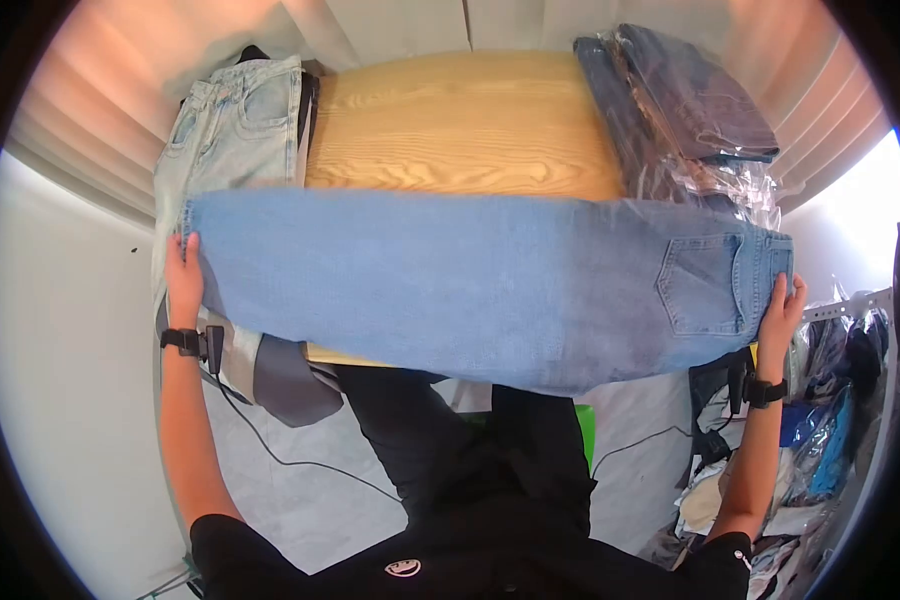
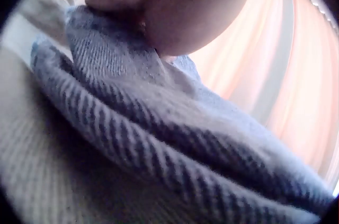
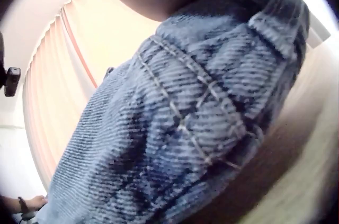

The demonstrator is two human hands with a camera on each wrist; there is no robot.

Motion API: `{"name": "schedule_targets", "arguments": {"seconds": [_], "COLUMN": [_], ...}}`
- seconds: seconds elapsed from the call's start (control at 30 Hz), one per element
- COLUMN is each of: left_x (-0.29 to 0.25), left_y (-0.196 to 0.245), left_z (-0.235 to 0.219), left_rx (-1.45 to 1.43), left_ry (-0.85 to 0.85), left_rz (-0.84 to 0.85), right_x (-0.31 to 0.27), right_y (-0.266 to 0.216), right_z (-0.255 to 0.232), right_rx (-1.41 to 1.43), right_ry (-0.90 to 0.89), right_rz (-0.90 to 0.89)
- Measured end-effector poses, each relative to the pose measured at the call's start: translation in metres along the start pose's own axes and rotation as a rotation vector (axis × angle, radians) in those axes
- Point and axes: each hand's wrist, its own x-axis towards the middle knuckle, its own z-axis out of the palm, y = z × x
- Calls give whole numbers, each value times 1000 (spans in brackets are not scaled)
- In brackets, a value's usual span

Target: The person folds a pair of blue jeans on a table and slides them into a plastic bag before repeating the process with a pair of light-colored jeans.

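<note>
A pair of blue jeans [image 1: 420, 280], folded lengthwise, stretches sideways in front of the body in the head view. At the hem end my left hand [image 1: 182, 275] grips the cloth; layered denim hems [image 2: 132, 134] fill the left wrist view below it. My right hand [image 1: 782, 312] pinches the waistband end, beside a back pocket [image 1: 705, 285]. A belt loop [image 3: 275, 33] and pale stitching show near that hand in the right wrist view. The jeans' front edge hangs over the near side of the wooden table [image 1: 460, 115].
Light-washed jeans [image 1: 240, 125] lie at the table's left. Bagged dark jeans [image 1: 695, 95] are stacked at the back right. Lower right, a rack [image 1: 850, 306] stands by heaped bagged clothes [image 1: 820, 430]. Cables [image 1: 290, 463] run from the wrist cameras, and curtains [image 1: 810, 70] surround the table.
</note>
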Motion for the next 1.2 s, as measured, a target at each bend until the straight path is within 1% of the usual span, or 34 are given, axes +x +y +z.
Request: {"name": "schedule_targets", "arguments": {"seconds": [0.07,0.1,0.13,0.17,0.27,0.3,0.37,0.4,0.43,0.47,0.53,0.57,0.67,0.7,0.77,0.9,0.97,1.0,1.03,1.07,1.13,1.17,1.2], "left_x": [1,5,13,16,14,10,0,-5,-10,-15,-28,-34,-42,-41,-43,-37,-33,-35,-38,-42,-54,-62,-70], "left_y": [11,-6,-40,-58,-50,-42,-23,-28,-34,-39,-22,-12,4,2,-8,-26,-31,-31,-30,-26,2,16,25], "left_z": [-3,3,15,23,14,7,-5,-9,-13,-14,-24,-30,-32,-31,-32,-28,-32,-34,-36,-38,-42,-44,-44], "left_rx": [-15,32,76,118,5,22,63,18,-27,-76,-132,-159,-478,-412,-275,-11,77,126,175,227,228,229,-9], "left_ry": [26,11,-3,-18,-215,-246,-313,-314,-315,-320,-319,-324,-249,-257,-264,-320,-369,-359,-348,-340,-305,-282,-265], "left_rz": [14,42,73,103,-120,-136,-172,-185,-197,-207,-231,-244,-401,-405,-420,-346,-342,-319,-298,-279,-256,-247,-380], "right_x": [6,7,10,12,2,-6,-18,-23,-30,-34,-42,-42,-36,-35,-37,-44,-51,-56,-58,-60,-67,-71,-73], "right_y": [-6,5,24,35,34,12,10,6,2,-1,-2,-1,-3,-8,0,1,-8,-13,-5,-10,-27,-23,-18], "right_z": [1,3,5,5,-2,-7,-19,-22,-25,-23,-23,-23,-24,-23,-20,-12,-11,-14,-27,-37,-46,-52,-55], "right_rx": [106,77,47,15,151,257,283,297,337,331,310,341,461,482,450,300,365,399,596,742,986,1111,1242], "right_ry": [-53,-112,-168,-223,-255,-264,-275,-280,-282,-297,-327,-328,-291,-272,-237,-205,-66,4,-69,-79,-150,-181,-211], "right_rz": [78,116,153,188,228,289,328,347,409,366,296,299,367,395,379,369,462,507,630,732,795,854,907]}}
